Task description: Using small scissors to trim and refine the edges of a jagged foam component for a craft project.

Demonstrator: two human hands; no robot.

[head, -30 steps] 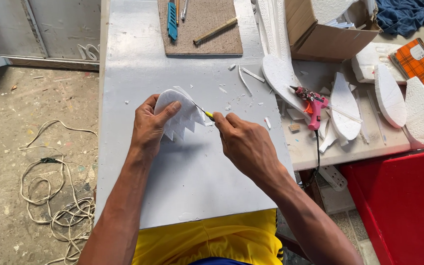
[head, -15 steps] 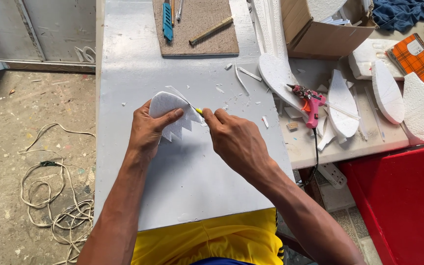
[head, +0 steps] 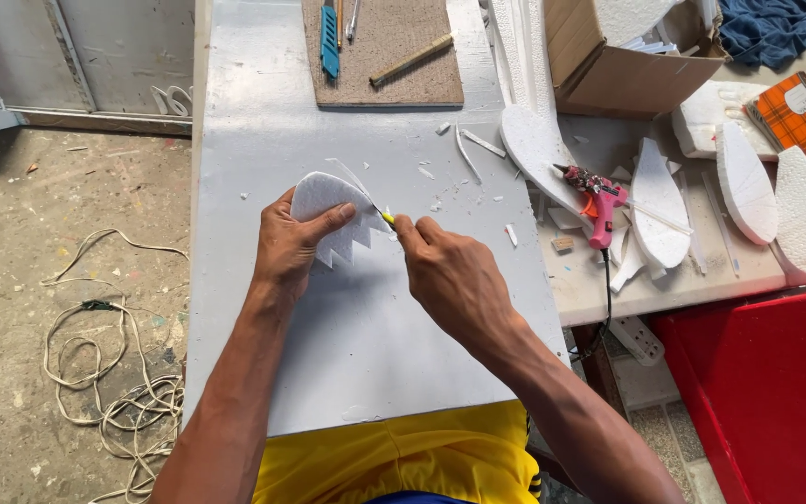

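Foam piece [head: 328,201], saw-toothed, lies on the grey table [head: 263,112] under my left hand [head: 291,245], clamped. Right hand [head: 450,275] grips the yellow knife [head: 382,215]. Risk: blade slipping into my thumb.

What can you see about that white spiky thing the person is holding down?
The foam piece is thin, white and flat, rounded along its top and cut into zigzag teeth along its lower right edge. It lies on the grey table. The left hand presses it down, and the knife in the right hand touches its toothed edge.
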